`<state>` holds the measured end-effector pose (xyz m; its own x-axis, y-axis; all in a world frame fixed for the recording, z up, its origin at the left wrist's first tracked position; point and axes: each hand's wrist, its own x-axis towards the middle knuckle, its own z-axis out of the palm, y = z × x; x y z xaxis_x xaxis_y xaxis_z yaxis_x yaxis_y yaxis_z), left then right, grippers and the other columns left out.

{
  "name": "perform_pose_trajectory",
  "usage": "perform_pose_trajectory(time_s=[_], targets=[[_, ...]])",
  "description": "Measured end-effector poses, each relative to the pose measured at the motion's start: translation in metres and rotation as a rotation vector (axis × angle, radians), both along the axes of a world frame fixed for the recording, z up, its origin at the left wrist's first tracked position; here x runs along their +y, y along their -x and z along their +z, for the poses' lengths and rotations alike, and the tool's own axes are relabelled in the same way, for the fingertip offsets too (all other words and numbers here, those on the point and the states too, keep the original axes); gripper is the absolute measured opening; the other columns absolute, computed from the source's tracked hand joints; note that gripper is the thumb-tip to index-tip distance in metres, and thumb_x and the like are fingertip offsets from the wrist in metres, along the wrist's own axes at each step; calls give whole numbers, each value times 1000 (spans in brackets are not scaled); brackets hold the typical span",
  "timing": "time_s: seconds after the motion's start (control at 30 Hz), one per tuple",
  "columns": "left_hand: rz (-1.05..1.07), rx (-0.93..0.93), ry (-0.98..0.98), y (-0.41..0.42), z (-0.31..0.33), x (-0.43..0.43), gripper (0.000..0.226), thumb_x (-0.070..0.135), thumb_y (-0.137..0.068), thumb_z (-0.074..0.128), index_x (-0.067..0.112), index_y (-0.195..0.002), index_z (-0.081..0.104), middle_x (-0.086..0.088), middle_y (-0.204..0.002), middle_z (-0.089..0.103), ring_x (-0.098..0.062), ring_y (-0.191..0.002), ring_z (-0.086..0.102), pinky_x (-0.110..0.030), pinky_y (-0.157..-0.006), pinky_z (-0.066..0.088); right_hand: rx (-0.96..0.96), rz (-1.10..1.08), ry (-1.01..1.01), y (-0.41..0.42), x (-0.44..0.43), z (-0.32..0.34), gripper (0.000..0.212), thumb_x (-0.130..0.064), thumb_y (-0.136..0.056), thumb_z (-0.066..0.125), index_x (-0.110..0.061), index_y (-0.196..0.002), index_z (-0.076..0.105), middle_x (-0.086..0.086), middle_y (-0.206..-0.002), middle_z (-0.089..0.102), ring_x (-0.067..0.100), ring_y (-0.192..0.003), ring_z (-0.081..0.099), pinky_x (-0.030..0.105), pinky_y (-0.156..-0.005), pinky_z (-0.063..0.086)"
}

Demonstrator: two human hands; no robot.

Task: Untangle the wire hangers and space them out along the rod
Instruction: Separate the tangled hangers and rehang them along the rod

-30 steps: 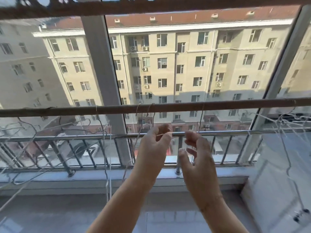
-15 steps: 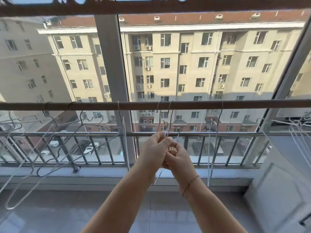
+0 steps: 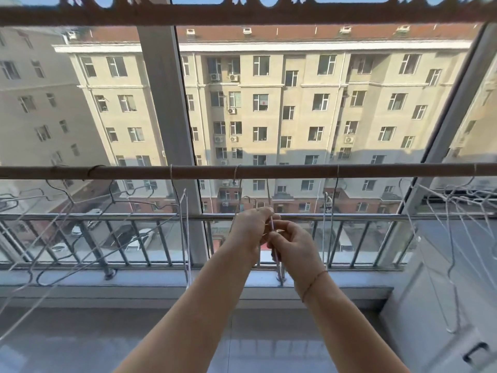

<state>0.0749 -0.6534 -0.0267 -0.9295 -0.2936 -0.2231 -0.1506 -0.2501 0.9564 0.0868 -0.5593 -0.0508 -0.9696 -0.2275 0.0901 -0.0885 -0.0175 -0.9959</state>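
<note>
The wire hangers are strung along the rod [image 3: 295,171], which runs level from 9 to 3 o'clock across my view, and they hang in three lots: a leaning, interlocked bunch [image 3: 80,224] out at 9 o'clock, another splayed bunch [image 3: 443,211] at 3 o'clock by the wall, and a few separate ones near the middle. The middle pair [image 3: 238,184] is what I am working on: the hooks sit on the rod at 12 o'clock from my hands, and the wires drop nearly straight down, so their long axis runs 12 to 6. My left hand [image 3: 248,228] is closed around the upper wire just below the hooks. My right hand [image 3: 291,244], touching it at about 4 o'clock, pinches a thin wire strand [image 3: 272,227] between thumb and fingers [image 3: 279,226]; neither hand is loose. I judge the left hand nearer the hooks, so it would steady while the right draws its wire toward 3 o'clock along the rod. Whether the two wires are crossed inside my grip I cannot tell.
</note>
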Motion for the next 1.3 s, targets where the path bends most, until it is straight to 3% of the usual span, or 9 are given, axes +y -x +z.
perform_pose_trajectory(time_s=[0.23,0.33,0.5,0.67,0.77,0.87,1.0,1.17,1.3], targets=[[-76,-115,127,-22,-49,4,11,6,-90,55,6,-100,61,-4,-71,61,-12,-59,56,-22,-55,43,17,-16,-223,-8,28,-41,7,-14,-90,53,-19,-91,57,-1,-85,63,14,-79,59,22,-70,46],[-132,-123,263,-31,-62,-2,13,6,-89,56,6,-98,65,-2,-71,62,-10,-63,56,-14,-52,44,153,-76,-487,-3,37,-43,26,-13,-88,52,-20,-113,49,-4,-111,49,14,-107,50,26,-90,43],[-151,-52,422,-41,-65,-7,20,5,-89,55,20,-79,63,2,-76,65,-10,-76,60,-21,-81,50,318,24,-880,3,47,-43,47,-17,-86,54,-19,-131,41,1,-134,42,19,-129,34,32,-110,28],[-201,-16,527,-54,-60,-9,19,9,-92,53,22,-82,64,-6,-90,68,-15,-87,61,-30,-91,49,331,18,-1047,-8,61,-35,27,-24,-87,52,-22,-114,56,0,-121,56,20,-117,47,31,-98,36],[-214,35,513,-56,-58,-6,24,6,-91,53,24,-79,63,2,-85,69,-10,-84,62,-27,-90,49,273,74,-1017,-23,71,-24,11,-26,-89,48,-28,-91,59,-4,-92,69,18,-94,61,31,-80,45],[-174,121,586,-56,-50,1,17,10,-90,56,23,-84,67,11,-83,65,-2,-81,59,-19,-82,45,266,53,-901,-42,81,-10,22,-25,-90,50,-33,-70,54,-7,-64,69,6,-71,61,29,-79,47],[71,267,691,-56,-36,14,12,22,-86,62,30,-95,61,5,-104,60,-6,-97,55,-21,-88,43,371,-150,-853,-54,87,-1,16,-24,-90,52,-28,-80,64,-9,-59,68,4,-77,56,31,-106,29],[154,354,640,-63,-20,33,11,30,-86,63,20,-81,62,8,-73,61,-2,-65,53,-17,-64,44,393,-224,-776,-64,86,1,10,-27,-87,55,-31,-80,61,-8,-55,64,15,-66,61,35,-71,50],[-28,240,497,-62,-18,42,25,38,-85,62,14,-82,69,-4,-74,70,-19,-69,64,-42,-75,55,330,-238,-743,-61,84,-2,11,-29,-90,51,-30,-85,61,-10,-54,60,14,-61,59,33,-65,48]])
